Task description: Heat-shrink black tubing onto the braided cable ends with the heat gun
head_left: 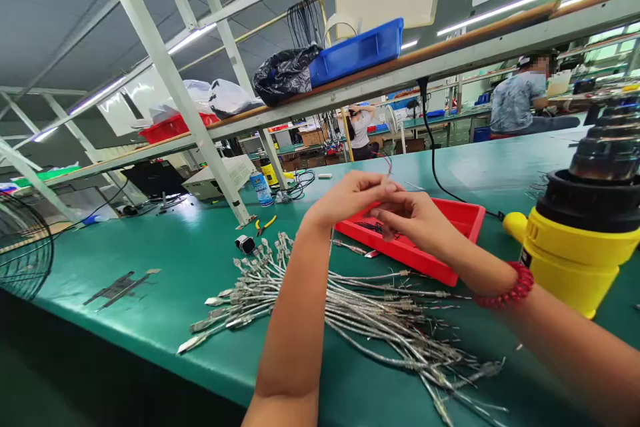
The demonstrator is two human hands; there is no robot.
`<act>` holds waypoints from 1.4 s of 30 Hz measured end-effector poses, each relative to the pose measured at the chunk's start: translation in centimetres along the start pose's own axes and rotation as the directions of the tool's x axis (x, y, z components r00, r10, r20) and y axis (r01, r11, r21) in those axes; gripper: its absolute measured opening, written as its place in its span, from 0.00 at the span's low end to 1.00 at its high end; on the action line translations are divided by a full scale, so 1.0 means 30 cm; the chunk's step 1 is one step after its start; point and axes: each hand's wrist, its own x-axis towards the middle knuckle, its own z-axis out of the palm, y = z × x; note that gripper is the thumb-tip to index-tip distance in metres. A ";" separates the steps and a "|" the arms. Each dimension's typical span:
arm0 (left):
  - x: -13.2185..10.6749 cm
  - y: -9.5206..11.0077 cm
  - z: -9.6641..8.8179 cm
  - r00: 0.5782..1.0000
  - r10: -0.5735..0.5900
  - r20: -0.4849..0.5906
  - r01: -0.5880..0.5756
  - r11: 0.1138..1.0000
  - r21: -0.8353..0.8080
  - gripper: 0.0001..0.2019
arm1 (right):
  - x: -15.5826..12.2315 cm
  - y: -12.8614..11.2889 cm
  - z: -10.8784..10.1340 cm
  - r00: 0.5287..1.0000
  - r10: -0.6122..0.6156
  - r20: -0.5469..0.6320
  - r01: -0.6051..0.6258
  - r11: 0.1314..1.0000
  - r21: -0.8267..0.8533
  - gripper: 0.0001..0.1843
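My left hand (350, 197) and my right hand (413, 220) meet above the green table (150, 280), fingertips pinched together on a thin red wire (387, 161) that loops up from them. Both hands hover over a shallow red tray (450, 227) holding small dark parts. Below my forearms lies a spread bundle of silvery braided cables with metal terminals (350, 307). A red bead bracelet (510, 287) circles my right wrist.
A yellow and black machine (585, 240) stands at the right, a black cord (433, 160) running from it to the shelf. Yellow pliers (265, 223), a bottle (261, 188), a fan grille (23, 253) at left. The overhead shelf holds a blue bin (357, 50). People work in the background.
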 end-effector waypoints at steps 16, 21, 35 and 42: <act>0.036 -0.021 0.019 0.936 -0.032 -0.351 -0.057 0.969 -0.241 0.14 | -0.003 0.274 -0.050 0.809 0.556 0.189 -0.226 0.592 -0.773 0.11; 0.022 -0.009 -0.006 0.976 -0.183 -0.117 0.099 0.853 -0.512 0.13 | 0.002 0.257 -0.058 0.843 0.525 0.118 -0.249 0.575 -0.780 0.09; 0.006 0.059 0.027 0.933 0.169 -0.319 -0.296 0.864 -0.407 0.15 | 0.019 -0.055 -0.117 0.932 -0.114 -0.345 0.148 0.986 0.072 0.16; 0.052 0.104 0.180 0.794 0.190 -0.577 -0.442 0.832 -0.335 0.16 | -0.067 -0.205 -0.098 0.708 -0.180 -0.683 0.413 0.890 0.193 0.10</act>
